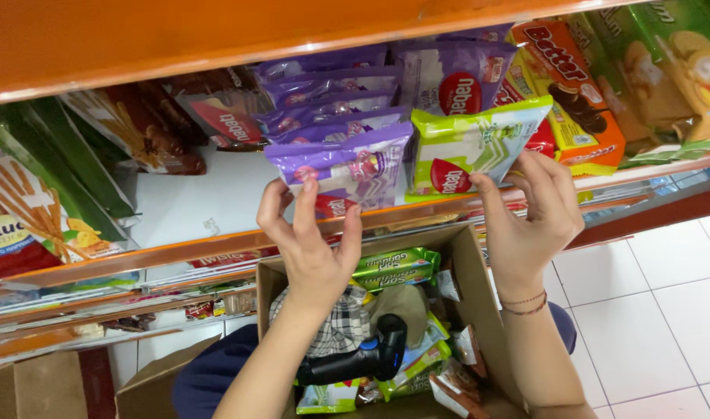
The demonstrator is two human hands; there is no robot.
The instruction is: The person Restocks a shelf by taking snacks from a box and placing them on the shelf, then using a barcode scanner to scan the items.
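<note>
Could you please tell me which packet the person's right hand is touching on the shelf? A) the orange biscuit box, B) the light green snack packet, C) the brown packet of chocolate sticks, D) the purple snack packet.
B: the right hand grips the lower right corner of the light green snack packet, while the left hand touches the purple snack packet beside it.

**Purple and green snack packs on the shelf edge**

Purple snack packet (343, 167) sits just left of centre frame, front of a row of same-coloured packs, standing at the orange shelf lip and leaning back a bit, with fingertips on its lower edge. Right beside it, touching, is the green-and-white packet (467, 147), tilted with its top right corner angled up, pinched at its right edge.
</note>
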